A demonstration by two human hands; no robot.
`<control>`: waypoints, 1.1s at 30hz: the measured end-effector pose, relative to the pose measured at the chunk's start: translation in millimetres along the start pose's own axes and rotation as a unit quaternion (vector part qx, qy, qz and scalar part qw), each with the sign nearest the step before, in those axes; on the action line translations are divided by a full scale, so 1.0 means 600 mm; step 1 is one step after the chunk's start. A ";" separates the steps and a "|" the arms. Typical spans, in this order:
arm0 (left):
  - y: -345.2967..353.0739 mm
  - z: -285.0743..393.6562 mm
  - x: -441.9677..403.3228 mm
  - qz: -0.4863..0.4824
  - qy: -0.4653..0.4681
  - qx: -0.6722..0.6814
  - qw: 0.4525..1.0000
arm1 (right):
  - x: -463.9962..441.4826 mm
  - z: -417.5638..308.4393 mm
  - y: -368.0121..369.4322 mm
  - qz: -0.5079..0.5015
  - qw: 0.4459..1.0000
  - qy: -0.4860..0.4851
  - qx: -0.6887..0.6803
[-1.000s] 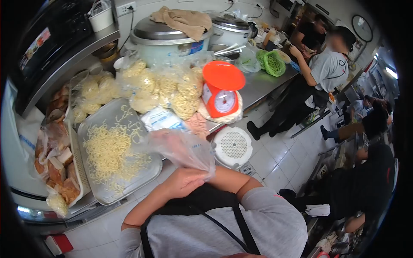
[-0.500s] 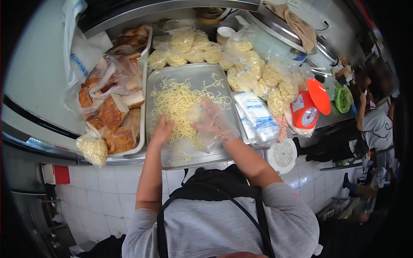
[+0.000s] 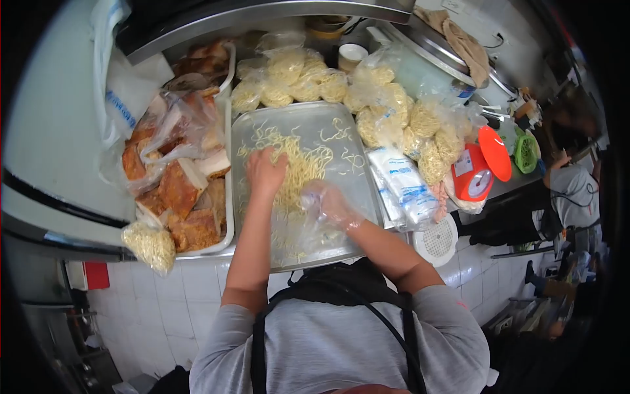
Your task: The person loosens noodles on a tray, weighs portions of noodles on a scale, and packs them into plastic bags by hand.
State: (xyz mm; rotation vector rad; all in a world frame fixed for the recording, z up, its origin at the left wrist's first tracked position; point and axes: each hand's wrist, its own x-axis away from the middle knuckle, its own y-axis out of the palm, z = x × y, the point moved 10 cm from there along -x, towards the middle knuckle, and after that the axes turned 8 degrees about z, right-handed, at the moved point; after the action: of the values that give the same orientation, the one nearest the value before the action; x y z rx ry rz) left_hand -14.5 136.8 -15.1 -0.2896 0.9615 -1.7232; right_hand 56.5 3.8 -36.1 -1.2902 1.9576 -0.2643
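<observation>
A loose heap of pale yellow noodles (image 3: 298,164) lies in a shallow metal tray (image 3: 364,210) in front of me. My left hand (image 3: 266,174) is bare; its fingers curl down into the heap's left side, the fingertips partly hidden. Clear plastic (image 3: 341,213), which looks like a thin bag, covers my right hand (image 3: 323,202). That hand is closed at the heap's right edge, its fingers bent against the noodles. Stray strands are scattered over the tray's upper right and near side.
Bagged noodle portions (image 3: 289,72) line the tray's back and right. Left stands a white tub (image 3: 228,197) of browned meat slabs (image 3: 180,190), with a noodle bag (image 3: 149,246) at its front corner. Right are packed plastic bags (image 3: 407,187), a red scale (image 3: 472,174) and a person (image 3: 574,194).
My left hand has moved forward and right into the noodles. The right hand has closed from spread fingers. The heap is narrower, with more bare tray on the right.
</observation>
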 end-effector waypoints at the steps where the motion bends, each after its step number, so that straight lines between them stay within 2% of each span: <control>1: 0.023 -0.021 -0.010 -0.005 -0.035 -0.042 0.999 | 0.019 0.013 0.002 -0.018 1.000 0.017 -0.004; 3: 0.078 -0.055 -0.036 -0.023 -0.089 -0.116 0.989 | 0.056 0.029 -0.023 -0.013 0.999 0.025 0.024; 5: 0.170 -0.085 -0.039 -0.132 0.023 -0.155 0.979 | 0.084 0.029 -0.070 0.030 0.995 0.011 0.093; 7: 0.173 -0.042 0.009 -0.158 0.070 -0.108 0.979 | 0.086 -0.024 -0.139 0.074 0.980 0.055 0.174; 9: 0.160 0.004 0.078 -0.167 0.099 -0.074 0.978 | 0.093 -0.032 -0.148 0.076 0.980 0.115 0.141; 10: 0.152 0.021 0.111 -0.152 0.094 -0.017 0.984 | 0.098 -0.022 -0.131 0.057 0.984 0.150 0.072; 11: 0.143 0.039 0.135 -0.136 0.086 0.040 0.986 | 0.097 -0.024 -0.117 0.034 0.983 0.161 0.077; 12: 0.142 0.054 0.152 -0.184 0.040 0.092 0.978 | 0.096 -0.026 -0.104 0.011 0.982 0.172 0.082; 14: 0.140 0.077 0.184 -0.275 -0.057 0.192 0.940 | 0.078 -0.055 -0.091 -0.047 0.957 0.150 0.246; 17: 0.183 0.016 0.183 -0.315 -0.186 0.377 0.851 | 0.056 -0.039 -0.075 0.020 0.975 0.079 0.207; 20: 0.180 -0.009 0.168 -0.326 -0.180 0.307 0.876 | 0.044 0.009 -0.037 -0.106 0.957 0.104 0.249; 23: 0.150 0.000 0.142 -0.342 -0.102 0.226 0.906 | 0.034 0.032 -0.073 -0.018 0.977 0.120 0.173; 25: 0.083 0.029 0.096 -0.185 0.049 0.232 0.954 | 0.024 0.064 -0.083 -0.050 0.973 0.191 0.121; 26: 0.048 0.049 0.084 -0.102 0.125 0.232 0.959 | 0.019 0.074 -0.080 -0.031 0.976 0.208 0.053; 27: 0.047 0.060 0.077 -0.125 0.095 0.352 0.923 | 0.014 0.084 -0.078 -0.012 0.974 0.224 -0.016; 29: 0.050 0.090 0.066 -0.166 0.026 0.571 0.804 | -0.011 0.070 -0.081 0.059 0.958 0.194 -0.203; 30: 0.049 0.112 0.075 -0.204 0.006 0.602 0.772 | -0.027 0.040 -0.094 0.071 0.944 0.163 -0.277; 32: 0.040 0.157 0.095 -0.278 -0.031 0.658 0.699 | -0.092 -0.077 -0.157 0.057 0.977 0.042 -0.200; 33: 0.062 0.131 0.095 -0.288 -0.053 0.680 0.672 | -0.115 -0.109 -0.169 0.065 0.994 -0.021 -0.081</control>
State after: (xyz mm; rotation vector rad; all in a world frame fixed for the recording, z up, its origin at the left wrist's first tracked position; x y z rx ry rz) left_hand 38.0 47.5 -6.4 0.3582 -0.7741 -2.4730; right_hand 95.7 0.4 97.2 -1.2517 2.0518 -0.0137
